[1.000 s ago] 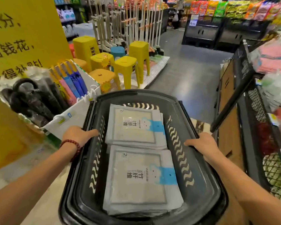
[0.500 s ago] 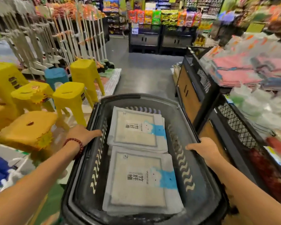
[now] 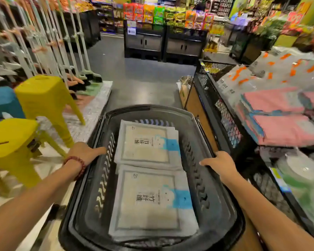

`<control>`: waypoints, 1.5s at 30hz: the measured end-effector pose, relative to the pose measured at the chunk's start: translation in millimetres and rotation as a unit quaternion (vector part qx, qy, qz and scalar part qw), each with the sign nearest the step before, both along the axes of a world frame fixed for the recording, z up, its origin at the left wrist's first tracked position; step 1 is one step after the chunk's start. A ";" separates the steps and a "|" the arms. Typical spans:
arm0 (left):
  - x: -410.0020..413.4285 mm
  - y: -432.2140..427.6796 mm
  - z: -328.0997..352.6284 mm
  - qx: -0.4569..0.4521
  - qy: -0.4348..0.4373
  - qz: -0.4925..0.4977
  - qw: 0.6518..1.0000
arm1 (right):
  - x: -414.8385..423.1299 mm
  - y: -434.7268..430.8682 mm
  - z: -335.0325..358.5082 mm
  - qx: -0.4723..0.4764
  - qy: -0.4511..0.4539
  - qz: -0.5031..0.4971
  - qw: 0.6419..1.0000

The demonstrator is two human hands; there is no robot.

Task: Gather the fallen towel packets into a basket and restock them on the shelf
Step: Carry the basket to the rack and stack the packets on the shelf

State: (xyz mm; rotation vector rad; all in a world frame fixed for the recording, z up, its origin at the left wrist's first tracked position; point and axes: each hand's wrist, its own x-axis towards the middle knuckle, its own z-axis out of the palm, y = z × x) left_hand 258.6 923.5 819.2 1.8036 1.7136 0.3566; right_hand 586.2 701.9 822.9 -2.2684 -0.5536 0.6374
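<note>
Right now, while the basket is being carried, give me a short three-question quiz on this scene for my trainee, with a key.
1. True or false: the left hand and the right hand both hold the rim of the black plastic basket.
2. What lies inside the basket? A) flat grey towel packets with blue labels; B) folded pink towels; C) green bottles.
3. Fill in: the yellow plastic stools stand on the person's ____ side.
Key: 1 true; 2 A; 3 left.
</note>
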 end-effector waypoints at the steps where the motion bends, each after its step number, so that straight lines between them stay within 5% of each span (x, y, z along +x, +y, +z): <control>1: 16.3 26.8 0.1 0.000 -0.007 0.003 1.000 | 16.7 26.2 2.1 -0.004 -0.004 0.000 1.000; 13: 216.5 389.6 -3.5 0.015 -0.002 -0.053 0.998 | 190.4 346.1 -11.0 -0.016 0.012 -0.051 0.998; 29: 480.2 733.7 -51.3 -0.004 0.074 -0.012 0.997 | 472.9 720.9 -69.1 -0.001 0.025 -0.009 1.000; 39: 606.8 914.0 -117.6 -0.067 0.003 0.060 0.996 | 629.2 940.2 -112.1 -0.077 0.030 0.064 0.995; 45: 671.1 1022.9 -194.2 -0.184 -0.003 0.096 0.978 | 691.2 1063.1 -180.6 -0.170 0.020 0.114 0.979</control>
